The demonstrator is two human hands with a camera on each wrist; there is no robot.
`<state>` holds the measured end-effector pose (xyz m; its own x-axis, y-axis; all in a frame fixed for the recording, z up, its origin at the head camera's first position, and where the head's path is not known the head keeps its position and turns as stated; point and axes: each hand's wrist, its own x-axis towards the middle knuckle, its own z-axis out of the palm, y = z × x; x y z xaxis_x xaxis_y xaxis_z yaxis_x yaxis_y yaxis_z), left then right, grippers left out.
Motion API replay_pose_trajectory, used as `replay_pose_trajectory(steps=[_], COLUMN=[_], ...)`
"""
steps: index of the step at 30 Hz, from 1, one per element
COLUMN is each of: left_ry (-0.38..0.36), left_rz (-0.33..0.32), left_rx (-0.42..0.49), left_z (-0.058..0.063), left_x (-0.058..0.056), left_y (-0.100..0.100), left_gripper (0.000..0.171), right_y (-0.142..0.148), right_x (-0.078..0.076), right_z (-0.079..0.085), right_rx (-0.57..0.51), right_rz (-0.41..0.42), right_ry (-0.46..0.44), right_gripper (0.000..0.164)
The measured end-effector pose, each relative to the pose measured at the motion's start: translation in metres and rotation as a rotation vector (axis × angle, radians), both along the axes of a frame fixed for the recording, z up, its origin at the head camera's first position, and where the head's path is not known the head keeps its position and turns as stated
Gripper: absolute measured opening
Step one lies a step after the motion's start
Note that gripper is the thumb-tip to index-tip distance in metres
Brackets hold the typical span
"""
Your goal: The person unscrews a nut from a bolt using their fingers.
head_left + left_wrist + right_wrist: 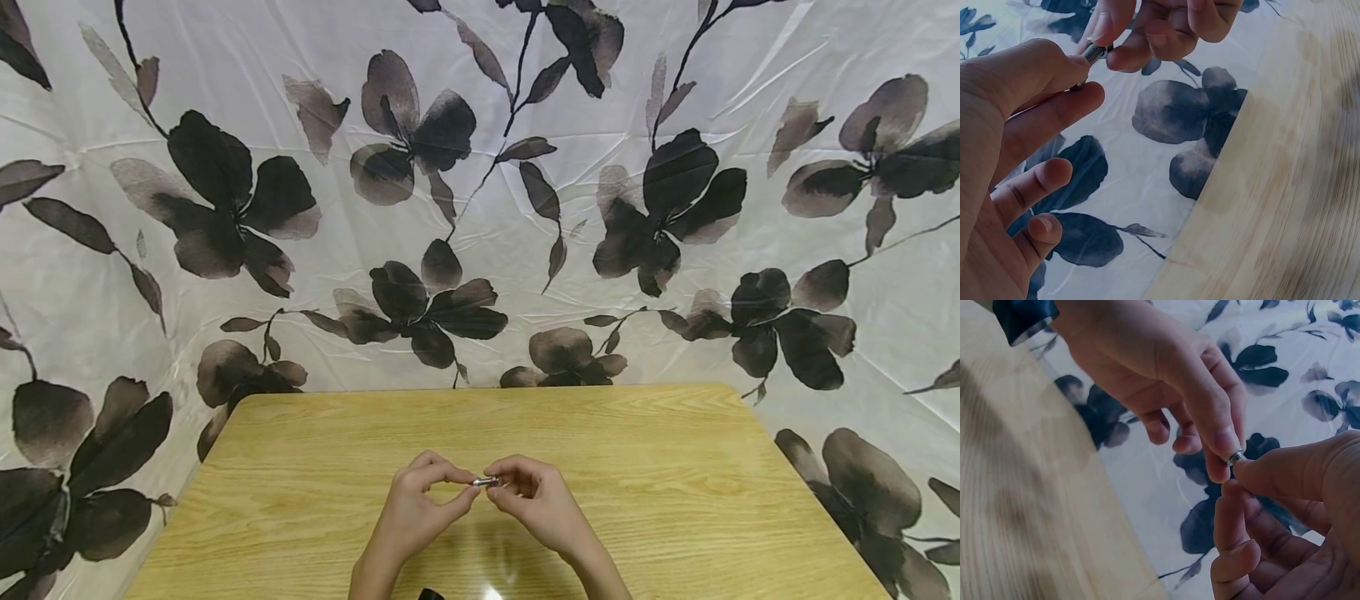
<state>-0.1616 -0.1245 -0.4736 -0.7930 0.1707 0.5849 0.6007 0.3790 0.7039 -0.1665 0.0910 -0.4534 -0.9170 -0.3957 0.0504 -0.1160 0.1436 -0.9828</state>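
Where the two hands meet, well in from the table's far edge and between its left and right edges, a small metal bolt [486, 481] is held above the tabletop, lying roughly level. Its threads show between the fingertips in both wrist views; a wider, ring-like part sits at the end by the right hand, too small and covered to tell what it is. The left hand [420, 508] pinches one end between thumb and index finger, its other fingers loosely bent and apart from the bolt. The right hand [542, 504] pinches the other end between thumb and fingertip, its remaining fingers curled beneath. A dark band [1025, 319] goes round the left wrist. Under the hands spreads the pale, wood-grained table [675, 467], its far corners rounded, with a bright glare toward the near side. Past its far, left and right edges hangs a creased white cloth [525, 233] printed with dark flowers and leaves.
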Motion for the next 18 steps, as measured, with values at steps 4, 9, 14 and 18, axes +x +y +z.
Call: replay_pose_trajectory(steps=[4, 9, 14, 18], left_ry=[0.002, 0.015, 0.015, 0.009], left_rz=[-0.011, -0.009, 0.001, -0.004], left_rx=[0.006, -0.003, -0.015, -0.011], left_z=[0.0005, 0.0002, 0.0008, 0.0008], left_x=[-0.0004, -0.0015, -0.0015, -0.0004], left_y=[-0.0006, -0.0008, -0.0005, 0.0009], left_gripper=[0.019, 0.020, 0.022, 0.021], right_y=[0.0000, 0.0000, -0.0002, 0.0004], right_x=[0.0006, 0.0002, -0.0012, -0.0009], right_z=[0.0013, 0.0030, 0.0034, 0.0035], right_rx=[-0.013, -0.018, 0.015, 0.020], right_rz=[0.018, 0.011, -0.039, -0.034], right_ry=[0.019, 0.014, -0.059, -0.101], right_gripper=[0.022, 0.026, 0.033, 0.039])
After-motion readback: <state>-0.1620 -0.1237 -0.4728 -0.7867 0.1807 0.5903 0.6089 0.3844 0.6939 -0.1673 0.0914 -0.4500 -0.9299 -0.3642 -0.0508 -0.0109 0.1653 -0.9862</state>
